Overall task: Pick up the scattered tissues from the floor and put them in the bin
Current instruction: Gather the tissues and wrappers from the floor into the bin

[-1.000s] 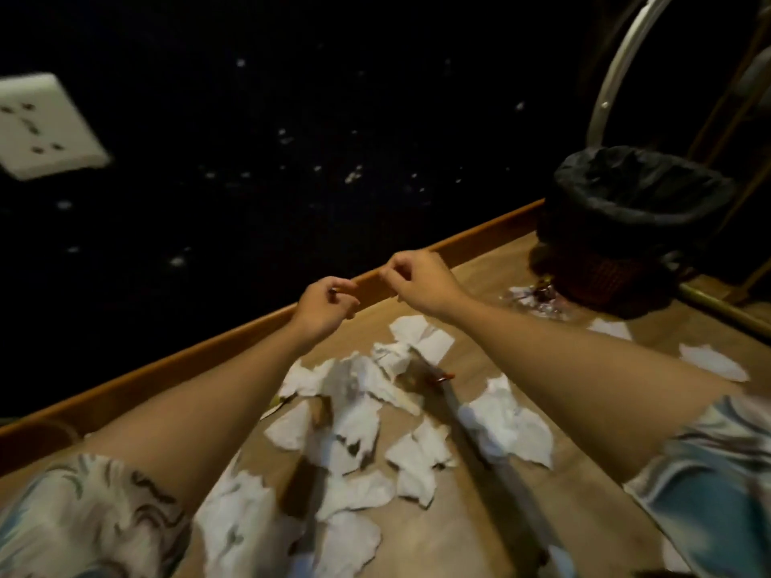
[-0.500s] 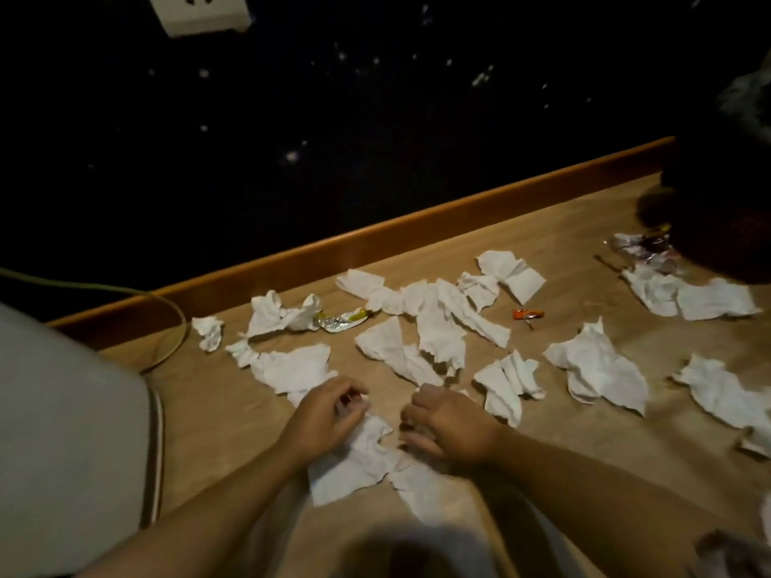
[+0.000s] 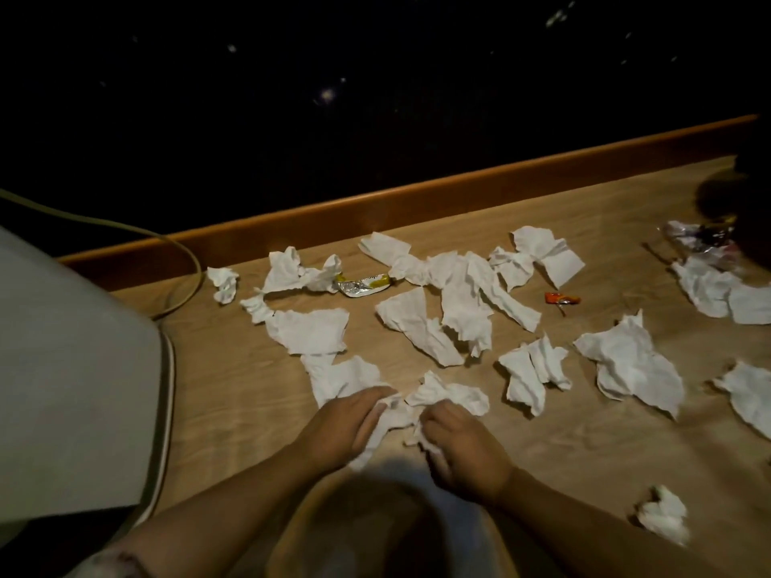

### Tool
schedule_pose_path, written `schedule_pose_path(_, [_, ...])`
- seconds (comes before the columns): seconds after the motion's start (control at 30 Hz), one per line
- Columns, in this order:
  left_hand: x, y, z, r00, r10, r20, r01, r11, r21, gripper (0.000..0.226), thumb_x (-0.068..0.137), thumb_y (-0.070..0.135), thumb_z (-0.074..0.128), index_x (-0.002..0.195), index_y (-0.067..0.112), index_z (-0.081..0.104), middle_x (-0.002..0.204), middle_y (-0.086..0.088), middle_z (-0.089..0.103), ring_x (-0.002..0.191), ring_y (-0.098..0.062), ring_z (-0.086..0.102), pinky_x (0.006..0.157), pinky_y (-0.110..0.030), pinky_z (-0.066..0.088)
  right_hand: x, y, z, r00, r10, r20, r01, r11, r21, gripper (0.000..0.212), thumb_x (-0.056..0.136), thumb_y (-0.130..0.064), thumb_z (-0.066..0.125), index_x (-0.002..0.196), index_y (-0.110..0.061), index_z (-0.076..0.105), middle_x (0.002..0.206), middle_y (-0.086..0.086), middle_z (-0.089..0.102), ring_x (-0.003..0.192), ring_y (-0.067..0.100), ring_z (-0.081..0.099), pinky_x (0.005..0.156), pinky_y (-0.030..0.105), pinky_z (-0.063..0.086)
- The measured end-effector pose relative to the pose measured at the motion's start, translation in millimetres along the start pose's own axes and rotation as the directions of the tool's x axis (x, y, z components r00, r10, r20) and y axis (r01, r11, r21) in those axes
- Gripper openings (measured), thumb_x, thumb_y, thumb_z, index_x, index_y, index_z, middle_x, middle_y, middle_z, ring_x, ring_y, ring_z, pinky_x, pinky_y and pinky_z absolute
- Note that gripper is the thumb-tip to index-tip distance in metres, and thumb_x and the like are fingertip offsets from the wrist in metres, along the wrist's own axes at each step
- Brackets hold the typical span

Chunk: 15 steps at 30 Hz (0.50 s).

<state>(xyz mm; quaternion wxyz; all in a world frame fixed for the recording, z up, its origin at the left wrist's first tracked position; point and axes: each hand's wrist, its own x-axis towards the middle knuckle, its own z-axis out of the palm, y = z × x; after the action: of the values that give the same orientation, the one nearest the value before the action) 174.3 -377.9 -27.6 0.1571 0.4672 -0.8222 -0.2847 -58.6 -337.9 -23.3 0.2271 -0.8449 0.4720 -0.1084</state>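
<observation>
Several crumpled white tissues (image 3: 454, 298) lie scattered over the wooden floor (image 3: 233, 369). My left hand (image 3: 342, 427) and my right hand (image 3: 463, 448) rest on the nearest tissues (image 3: 450, 396) at the bottom centre, fingers curled into them. The left hand presses flat on one piece; the right hand bunches another. The bin is only a dark shape (image 3: 747, 189) at the far right edge.
A large white object (image 3: 66, 369) stands at the left with a yellow cable (image 3: 175, 252) behind it. A foil wrapper (image 3: 363, 283) and an orange wrapper (image 3: 561, 299) lie among the tissues. A wooden skirting (image 3: 417, 202) runs under the dark wall.
My hands came down from the air onto the nearest tissues and have gathered them closer. The view has swung left, so the bin has slid almost out of sight.
</observation>
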Motion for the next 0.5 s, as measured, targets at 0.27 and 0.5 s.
schedule_pose_path(0.27, [19.5, 9.2, 2.6, 0.898, -0.201, -0.390, 0.131, 0.971, -0.198, 0.038, 0.086, 0.052, 0.059, 0.071, 0.017, 0.061, 0.079, 0.003, 0.052, 0.074, -0.008, 0.050, 0.067, -0.015, 0.038, 33.6, 18.4, -26.3, 0.868, 0.433, -0.242, -0.384, 0.896, 0.224, 0.036, 0.087, -0.010, 0.061, 0.120, -0.025, 0.055, 0.111, -0.003, 0.063, 0.099, 0.013, 0.060, 0.086, 0.031, 0.053])
schedule_pose_path(0.5, [8.4, -11.4, 12.9, 0.998, -0.054, -0.013, 0.054, 0.994, 0.093, 0.041, 0.079, 0.061, 0.061, 0.085, 0.022, 0.071, 0.142, 0.000, 0.049, 0.137, -0.015, 0.034, 0.112, -0.034, 0.031, 4.3, 35.5, -8.9, 0.961, 0.278, -0.001, -0.275, 0.951, -0.140, 0.048, 0.082, -0.052, 0.058, 0.122, -0.026, 0.052, 0.112, -0.002, 0.049, 0.095, 0.012, 0.051, 0.073, 0.023, 0.048])
